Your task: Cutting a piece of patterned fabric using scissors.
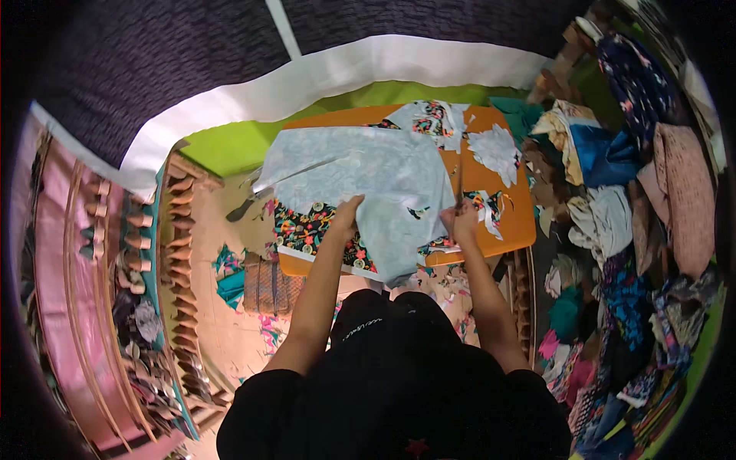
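A floral fabric with a dark print lies over the orange table, folded so that its pale underside covers most of it. At the fabric's near part, my left hand is closed on the cloth. My right hand, near the table's right side, is closed round what look like scissors, their narrow blade pointing away from me along the cloth's right edge. The handles are hidden in my fingers. Small floral scraps lie beside that hand.
The orange table also bears floral cuttings at its far edge and a pale crumpled scrap. Piled cloth crowds the right side. At left stand racks of shoe-shaped forms. A patterned bundle and scraps lie on the floor.
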A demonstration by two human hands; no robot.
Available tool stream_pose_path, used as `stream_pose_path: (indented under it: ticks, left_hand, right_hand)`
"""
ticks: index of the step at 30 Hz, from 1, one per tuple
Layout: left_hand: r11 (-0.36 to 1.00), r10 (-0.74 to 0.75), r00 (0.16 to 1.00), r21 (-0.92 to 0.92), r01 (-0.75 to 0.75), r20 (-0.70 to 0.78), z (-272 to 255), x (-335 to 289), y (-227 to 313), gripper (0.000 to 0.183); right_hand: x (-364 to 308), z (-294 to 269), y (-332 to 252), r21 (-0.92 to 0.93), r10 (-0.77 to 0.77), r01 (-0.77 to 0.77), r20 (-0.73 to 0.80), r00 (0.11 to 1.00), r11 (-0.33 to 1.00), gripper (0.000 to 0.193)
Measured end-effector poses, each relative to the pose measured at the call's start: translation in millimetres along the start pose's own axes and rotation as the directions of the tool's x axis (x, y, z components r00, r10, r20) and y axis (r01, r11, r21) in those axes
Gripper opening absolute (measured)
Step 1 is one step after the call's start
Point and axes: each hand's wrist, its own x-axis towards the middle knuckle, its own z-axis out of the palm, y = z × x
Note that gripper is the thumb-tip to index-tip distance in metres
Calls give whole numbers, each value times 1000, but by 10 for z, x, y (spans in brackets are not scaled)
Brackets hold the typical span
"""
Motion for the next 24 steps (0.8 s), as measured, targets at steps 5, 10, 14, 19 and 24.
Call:
stream_pose_path:
  ticks: [5,10,14,19,24]
  left_hand:
    - [886,49,924,-443,135,380,486,-223,506,32]
    - [875,246,846,-484,17,472,643,-353,791,37]
    - [888,387,788,-424,-179,478,792,-629,746,41]
    - [779,447,872,393,-489,200,264,-504,-387,41]
    - [618,15,966,758,-211,257,132,-858,-650,44]
  right_hand:
    - [46,-657,343,376,171,-145,-36,985,915,24]
    - [-272,-637,54,152,318,-343,164,934,927,29]
    - [-472,-394,-218,304,330,-420,305,893,855,35]
    - [-611,-49,-268,339,328,-459,379,865,821,34]
    - [-642,136,-111,348,338,-527,476,812,776,38]
